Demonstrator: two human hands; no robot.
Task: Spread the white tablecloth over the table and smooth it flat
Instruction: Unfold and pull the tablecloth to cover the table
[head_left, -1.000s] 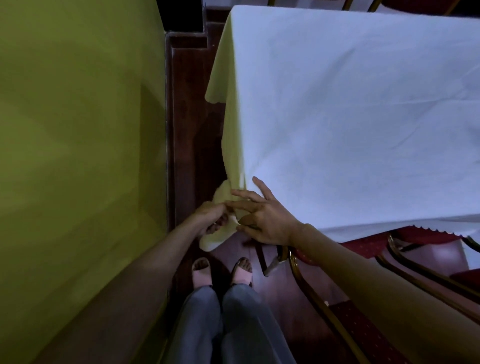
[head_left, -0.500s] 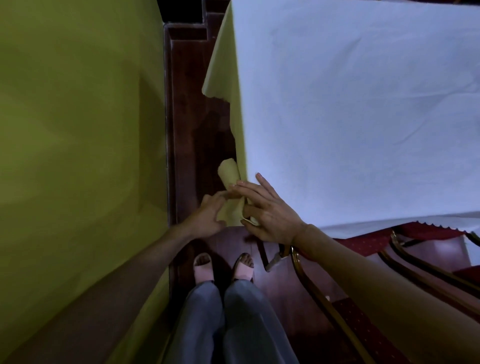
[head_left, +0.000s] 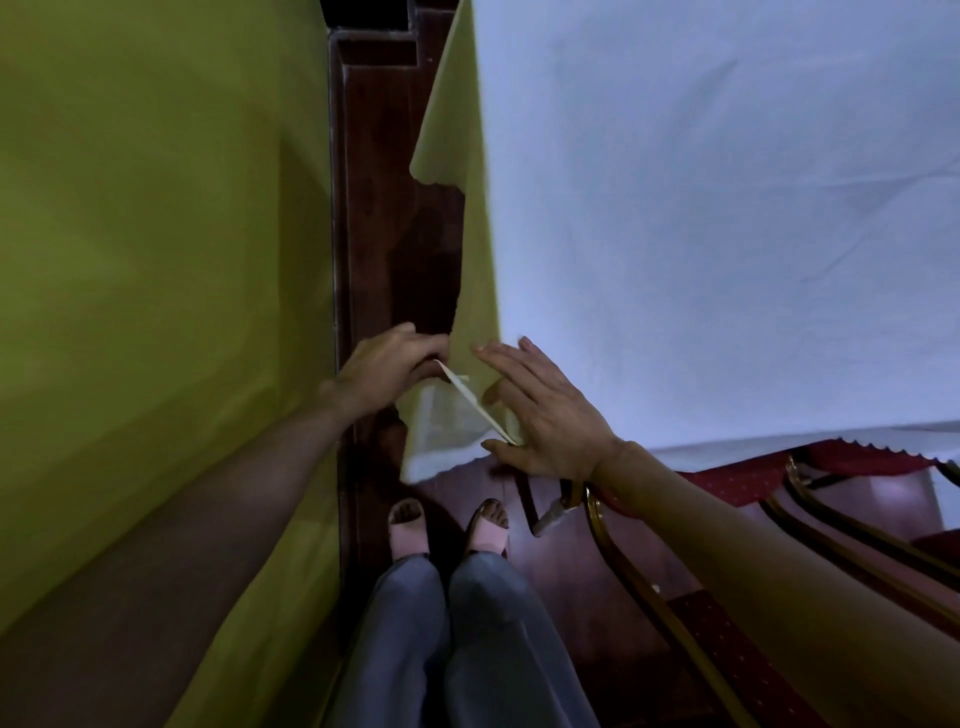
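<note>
The white tablecloth is already lying over the table, and its near-left corner is being dressed — a fold is being pinched by the left hand, while the flap is being pressed by the spread right hand. The fold is best being drawn down along the corner, with the top kept taut. The left fingertips are being hidden by cloth — the table itself is being covered entirely.

one white tablecloth on the table, two bare hands at its near corner, left and right, two sandaled feet just below that corner, one yellow-green wall left of it
</note>
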